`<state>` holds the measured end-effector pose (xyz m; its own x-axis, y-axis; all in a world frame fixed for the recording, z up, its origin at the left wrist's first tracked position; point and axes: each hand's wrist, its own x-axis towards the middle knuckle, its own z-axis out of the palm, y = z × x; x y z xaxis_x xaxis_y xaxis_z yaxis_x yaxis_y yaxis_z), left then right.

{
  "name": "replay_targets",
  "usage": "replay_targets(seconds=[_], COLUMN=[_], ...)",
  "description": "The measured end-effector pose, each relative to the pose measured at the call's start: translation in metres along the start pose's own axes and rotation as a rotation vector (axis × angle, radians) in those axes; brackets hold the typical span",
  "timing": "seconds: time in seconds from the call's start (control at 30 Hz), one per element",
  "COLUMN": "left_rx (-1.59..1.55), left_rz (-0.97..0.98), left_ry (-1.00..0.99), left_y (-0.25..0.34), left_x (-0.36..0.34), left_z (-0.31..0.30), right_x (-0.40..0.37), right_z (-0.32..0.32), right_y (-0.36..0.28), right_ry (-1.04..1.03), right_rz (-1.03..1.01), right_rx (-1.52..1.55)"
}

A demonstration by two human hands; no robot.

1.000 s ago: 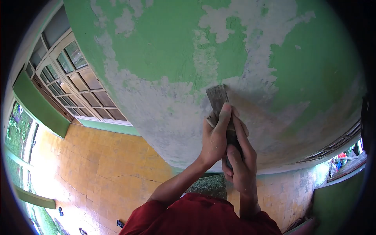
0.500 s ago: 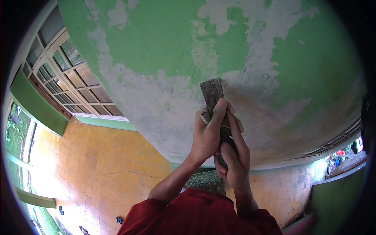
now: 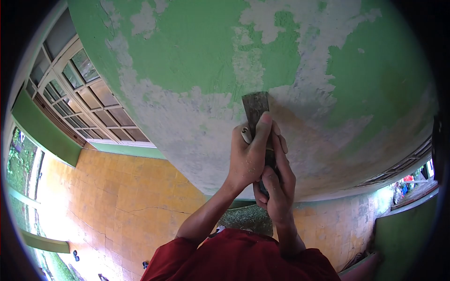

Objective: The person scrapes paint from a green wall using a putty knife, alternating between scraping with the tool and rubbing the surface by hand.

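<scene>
A paint scraper with a wide, worn, dusty blade points up the wall, its edge right at the border of green paint and bare patches. My left hand is closed around the upper part, thumb lying along the blade. A small pale tube-like thing shows at its index finger. Lower down, my right hand wraps the dark handle, with fingers reaching up beside the blade. The wall has green paint above and large whitish scraped areas around the tool. Specks of debris dot my left hand.
Yellow floor tiles with a crack spread below. Paned doors stand at left. Paint flakes cover a dark surface beneath my arms. A low green wall is at right, and footwear lies at lower left.
The scraper and both hands have shifted very slightly on the wall, the blade edge a little higher. My right hand has drawn a bit left; both grips stay closed.
</scene>
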<state>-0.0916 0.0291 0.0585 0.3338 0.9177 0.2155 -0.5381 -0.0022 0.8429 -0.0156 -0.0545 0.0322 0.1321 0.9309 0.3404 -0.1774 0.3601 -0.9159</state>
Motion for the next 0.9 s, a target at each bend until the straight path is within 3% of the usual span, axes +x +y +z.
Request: replay_targets(seconds=[0.1,0.37,0.9], left_rx=[0.075,0.084,0.016], left_rz=[0.063,0.049,-0.001], left_ry=[-0.026,-0.026,-0.022], left_y=[-0.003,0.000,0.005], left_x=[0.007,0.004,0.000], left_z=[-0.002,-0.002,0.002], right_x=[0.004,-0.001,-0.006], right_z=[-0.002,0.010,0.015], right_y=[0.001,-0.005,-0.018], right_ry=[0.002,0.098,0.100], right_rz=[-0.031,0.016,0.104], right_rx=[-0.062,-0.075,-0.086])
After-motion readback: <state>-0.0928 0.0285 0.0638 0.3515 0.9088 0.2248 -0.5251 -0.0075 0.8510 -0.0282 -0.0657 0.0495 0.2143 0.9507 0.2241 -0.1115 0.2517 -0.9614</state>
